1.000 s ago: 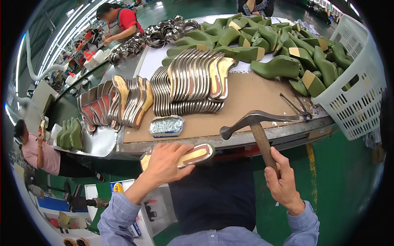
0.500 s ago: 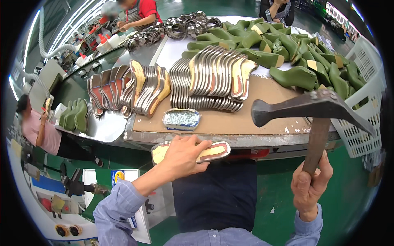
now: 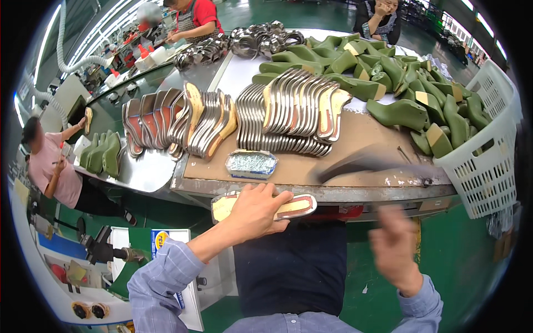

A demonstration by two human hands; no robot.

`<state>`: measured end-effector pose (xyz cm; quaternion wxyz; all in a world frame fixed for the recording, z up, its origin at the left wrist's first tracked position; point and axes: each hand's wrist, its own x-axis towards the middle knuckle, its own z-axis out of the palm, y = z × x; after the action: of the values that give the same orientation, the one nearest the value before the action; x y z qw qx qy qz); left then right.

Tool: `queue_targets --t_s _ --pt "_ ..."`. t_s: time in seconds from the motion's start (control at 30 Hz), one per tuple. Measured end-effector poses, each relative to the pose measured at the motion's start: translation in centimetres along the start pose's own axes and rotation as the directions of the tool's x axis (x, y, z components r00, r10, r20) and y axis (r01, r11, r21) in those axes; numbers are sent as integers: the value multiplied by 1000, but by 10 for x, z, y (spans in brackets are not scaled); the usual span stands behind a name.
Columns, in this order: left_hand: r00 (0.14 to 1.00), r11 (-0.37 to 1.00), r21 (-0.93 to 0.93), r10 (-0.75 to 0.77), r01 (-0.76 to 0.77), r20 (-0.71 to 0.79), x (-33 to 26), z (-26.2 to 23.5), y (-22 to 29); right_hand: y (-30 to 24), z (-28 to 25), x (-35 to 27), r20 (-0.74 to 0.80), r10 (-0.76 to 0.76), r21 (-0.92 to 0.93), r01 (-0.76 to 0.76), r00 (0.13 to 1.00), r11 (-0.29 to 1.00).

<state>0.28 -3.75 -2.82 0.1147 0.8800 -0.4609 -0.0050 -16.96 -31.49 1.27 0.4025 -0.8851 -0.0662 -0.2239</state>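
My left hand (image 3: 255, 210) is closed over a shoe insole (image 3: 296, 207), yellow and reddish-brown with a pale edge, held level just in front of the bench. Its middle is hidden by my fingers. To the right, my right hand (image 3: 395, 250) is smeared by motion, its fingers in a grip. Above it the dark metal head of a hammer (image 3: 366, 167) shows as a blur, and its handle is hardly visible. Beyond my left hand, a clear-topped box of small nails (image 3: 251, 164) sits on the brown board. Behind it stand stacked metal-edged insoles (image 3: 297, 108).
More insoles (image 3: 208, 122) stand in a row at left. Green shoe lasts (image 3: 400, 114) pile up beside a white plastic basket (image 3: 483, 172) at right. Metal rings (image 3: 261, 40) lie at the back. Co-workers in pink (image 3: 66, 161) and red (image 3: 205, 19) are at left and far left; another person sits at the back right.
The hammer in my right hand has swung, its head now lower and blurred. My left hand keeps hold of the insole. The co-worker in pink has moved the piece in hand outward.
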Motion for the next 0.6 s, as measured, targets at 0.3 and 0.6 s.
queue_targets --t_s 0.3,0.6 --pt "998 1000 -8 24 -25 -54 -2 0 -3 -1 -5 0 -248 -90 -5 92 965 996" --pt "998 999 -9 31 -31 -55 -1 3 -8 -7 4 6 -135 -35 -6 34 990 999"
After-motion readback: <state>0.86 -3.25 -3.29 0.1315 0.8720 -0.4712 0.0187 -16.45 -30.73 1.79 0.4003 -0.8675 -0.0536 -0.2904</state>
